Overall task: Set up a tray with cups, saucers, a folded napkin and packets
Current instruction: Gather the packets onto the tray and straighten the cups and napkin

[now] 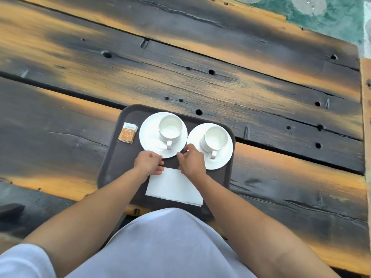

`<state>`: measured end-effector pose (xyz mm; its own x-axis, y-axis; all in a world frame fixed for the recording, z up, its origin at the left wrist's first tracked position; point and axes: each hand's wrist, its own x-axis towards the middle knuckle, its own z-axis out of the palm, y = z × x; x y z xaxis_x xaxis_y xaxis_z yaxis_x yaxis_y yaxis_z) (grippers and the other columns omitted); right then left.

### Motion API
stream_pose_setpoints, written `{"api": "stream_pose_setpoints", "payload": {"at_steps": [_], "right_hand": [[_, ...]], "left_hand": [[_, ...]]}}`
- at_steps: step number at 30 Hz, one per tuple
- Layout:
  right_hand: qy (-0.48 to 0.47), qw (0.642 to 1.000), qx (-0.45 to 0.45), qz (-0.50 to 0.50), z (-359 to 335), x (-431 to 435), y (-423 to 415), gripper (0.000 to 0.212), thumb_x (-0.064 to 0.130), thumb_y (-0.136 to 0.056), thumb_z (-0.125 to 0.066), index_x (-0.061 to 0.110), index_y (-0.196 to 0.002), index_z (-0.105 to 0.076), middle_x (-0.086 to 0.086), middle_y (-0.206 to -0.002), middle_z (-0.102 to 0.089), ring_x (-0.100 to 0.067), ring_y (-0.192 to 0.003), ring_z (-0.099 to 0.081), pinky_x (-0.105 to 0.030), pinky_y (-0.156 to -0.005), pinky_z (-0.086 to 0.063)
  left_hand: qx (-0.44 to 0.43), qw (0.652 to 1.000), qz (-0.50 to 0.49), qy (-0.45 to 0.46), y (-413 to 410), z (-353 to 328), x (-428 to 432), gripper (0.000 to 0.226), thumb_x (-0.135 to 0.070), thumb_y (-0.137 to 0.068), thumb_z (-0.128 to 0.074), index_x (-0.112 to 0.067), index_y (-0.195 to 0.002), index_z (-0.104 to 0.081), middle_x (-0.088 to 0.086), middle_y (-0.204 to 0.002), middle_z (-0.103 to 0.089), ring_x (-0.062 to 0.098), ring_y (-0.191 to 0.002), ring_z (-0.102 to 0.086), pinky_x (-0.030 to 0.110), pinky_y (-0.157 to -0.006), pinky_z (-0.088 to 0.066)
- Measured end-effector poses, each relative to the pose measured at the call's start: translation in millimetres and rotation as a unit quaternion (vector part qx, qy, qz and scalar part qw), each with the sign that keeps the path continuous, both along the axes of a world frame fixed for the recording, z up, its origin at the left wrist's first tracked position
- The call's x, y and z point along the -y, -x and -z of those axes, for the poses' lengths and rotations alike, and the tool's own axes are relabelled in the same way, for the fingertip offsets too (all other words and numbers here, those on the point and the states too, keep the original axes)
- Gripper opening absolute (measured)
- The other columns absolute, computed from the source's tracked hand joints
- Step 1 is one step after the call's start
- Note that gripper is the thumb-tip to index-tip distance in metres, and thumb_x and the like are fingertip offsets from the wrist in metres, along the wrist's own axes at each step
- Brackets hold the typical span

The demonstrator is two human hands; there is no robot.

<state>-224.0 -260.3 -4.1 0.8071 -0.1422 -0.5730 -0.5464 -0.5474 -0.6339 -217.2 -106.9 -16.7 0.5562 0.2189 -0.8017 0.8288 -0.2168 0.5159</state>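
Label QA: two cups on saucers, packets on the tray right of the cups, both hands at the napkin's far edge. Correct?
One error: the head view shows the packets on the tray left of the left cup and right cup. The rest stands: cups on left saucer and right saucer, left hand and right hand at the far edge of the napkin.

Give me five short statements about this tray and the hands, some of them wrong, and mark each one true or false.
1. The left cup stands on the left saucer, the right cup on the right saucer. True.
2. The packets lie right of the saucers. False: they lie at the left end of the tray.
3. The napkin lies off the tray. False: it lies on its near part.
4. The left hand and right hand are at the napkin's far edge. True.
5. Both cups hold coffee. False: they look empty.
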Motion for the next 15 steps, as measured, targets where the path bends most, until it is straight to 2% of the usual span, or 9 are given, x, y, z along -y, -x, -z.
{"api": "stream_pose_setpoints", "payload": {"at_steps": [2,3,5,7,9,11,13,15], "right_hand": [[-0.003,1.0,0.009,0.009,-2.5,-5.3,-14.6,0.039,0.02,-0.093,-0.057,0.009,-0.13,-0.048,-0.012,-0.095,-0.069,-0.039,-0.092,-0.069,-0.053,-0.083,-0.057],[0.001,1.0,0.015,0.012,-4.0,-6.7,-21.6,0.046,0.019,-0.093,-0.058,0.011,-0.137,-0.045,-0.01,-0.1,-0.068,-0.038,-0.094,-0.068,-0.053,-0.084,-0.056],[0.018,0.999,0.031,0.007,-5.7,-7.7,-34.3,0.056,0.018,-0.092,-0.062,0.015,-0.143,-0.041,-0.011,-0.117,-0.063,-0.037,-0.101,-0.067,-0.05,-0.091,-0.054],[0.029,0.998,0.049,-0.005,-7.3,-9.5,-43.6,0.065,0.017,-0.088,-0.067,0.019,-0.147,-0.041,-0.01,-0.128,-0.062,-0.03,-0.114,-0.062,-0.037,-0.097,-0.048],[0.014,0.998,0.055,-0.006,-8.8,-13.1,-50.2,0.07,0.014,-0.084,-0.069,0.025,-0.147,-0.042,-0.004,-0.129,-0.064,-0.025,-0.119,-0.058,-0.031,-0.093,-0.045],[-0.001,0.999,0.046,0.004,-8.2,-16.5,-54.4,0.072,0.012,-0.082,-0.07,0.029,-0.146,-0.043,-0.001,-0.127,-0.065,-0.025,-0.116,-0.06,-0.036,-0.093,-0.05],[-0.001,0.999,0.04,0.01,-6.3,-19.6,-56.5,0.072,0.011,-0.08,-0.071,0.029,-0.144,-0.043,-0.002,-0.125,-0.066,-0.027,-0.113,-0.062,-0.044,-0.093,-0.054],[0.003,0.999,0.035,0.016,-4.2,-23.3,-57.9,0.073,0.013,-0.08,-0.073,0.029,-0.144,-0.042,-0.004,-0.124,-0.065,-0.029,-0.11,-0.063,-0.047,-0.091,-0.055]], "left_hand": [[0.017,1.0,-0.012,0.001,-15.5,-3.0,-8.8,0.002,-0.01,-0.093,-0.064,-0.009,-0.092,-0.063,0.018,-0.098,-0.073,0.025,-0.066,-0.071,0.038,-0.07,-0.063],[0.025,1.0,-0.012,0.006,-23.5,-4.1,-11.1,0.008,-0.007,-0.09,-0.067,-0.011,-0.096,-0.062,0.018,-0.101,-0.072,0.024,-0.068,-0.072,0.037,-0.068,-0.063],[0.046,0.999,0.014,0.023,-38.3,-5.6,-12.1,0.032,-0.001,-0.085,-0.072,-0.015,-0.111,-0.059,0.014,-0.112,-0.067,0.026,-0.081,-0.072,0.036,-0.067,-0.063],[0.075,0.995,0.071,0.012,-49.7,-7.7,-10.6,0.061,0.002,-0.08,-0.077,-0.024,-0.129,-0.054,0.006,-0.126,-0.06,0.03,-0.102,-0.067,0.037,-0.071,-0.063],[0.108,0.984,0.14,-0.014,-56.9,-9.0,-9.2,0.079,0.0,-0.077,-0.079,-0.032,-0.141,-0.045,0.001,-0.138,-0.055,0.03,-0.119,-0.058,0.042,-0.085,-0.06],[0.135,0.973,0.185,-0.029,-61.6,-8.4,-9.5,0.085,-0.005,-0.078,-0.077,-0.037,-0.147,-0.038,-0.002,-0.143,-0.053,0.026,-0.125,-0.051,0.04,-0.099,-0.05],[0.144,0.971,0.192,-0.022,-65.9,-6.9,-11.2,0.084,-0.008,-0.08,-0.076,-0.038,-0.148,-0.037,-0.004,-0.143,-0.054,0.025,-0.128,-0.05,0.039,-0.102,-0.046],[0.144,0.97,0.193,-0.017,-70.2,-5.7,-15.1,0.08,-0.01,-0.081,-0.076,-0.038,-0.146,-0.038,-0.005,-0.143,-0.054,0.027,-0.13,-0.05,0.043,-0.104,-0.046]]}}
